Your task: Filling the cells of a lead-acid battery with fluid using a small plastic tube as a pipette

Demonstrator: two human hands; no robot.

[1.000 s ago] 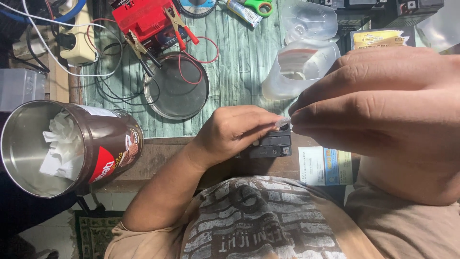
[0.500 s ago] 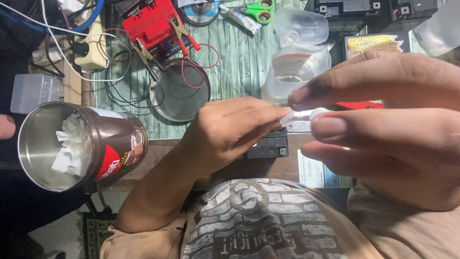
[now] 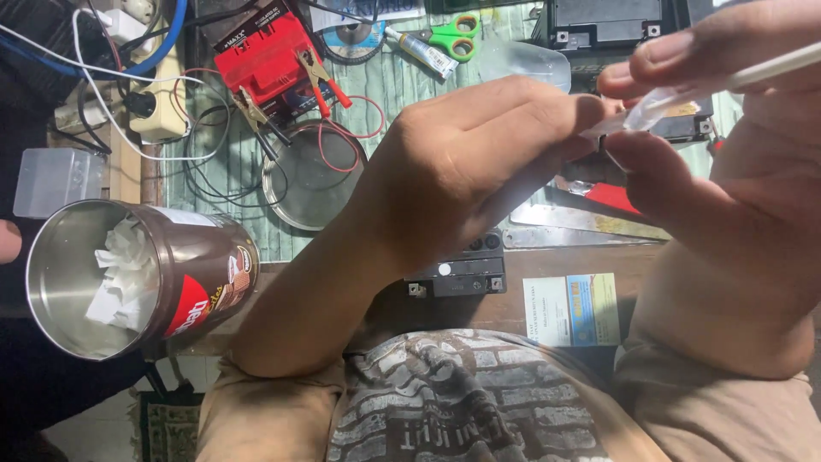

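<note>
The left hand (image 3: 479,171) and the right hand (image 3: 735,171) meet up close to the camera, above the worktop (image 3: 222,171). Both pinch one thin white stick (image 3: 727,81) in a tight grip. The right hand has it between thumb and pointer finger, and the left hand's fingertips touch its lower end, where the stick looks clear and see-through (what it is made of is hard to tell). The stick is long and thin. It slants, with its low end toward the left hand and its high end running off the right edge of the view.

Right under the hands lie a small black box (image 3: 457,274) at the near edge of the worktop and a printed card (image 3: 571,308) just beside it. There is little open room below. Farther out sit a round metal lid (image 3: 312,175), a red box with clips (image 3: 265,60), tangled wires (image 3: 205,162) and green scissors (image 3: 453,34). Well apart on the left, a brown tin can (image 3: 137,278) lies on its side past the worktop edge, with white paper (image 3: 124,278) inside.
</note>
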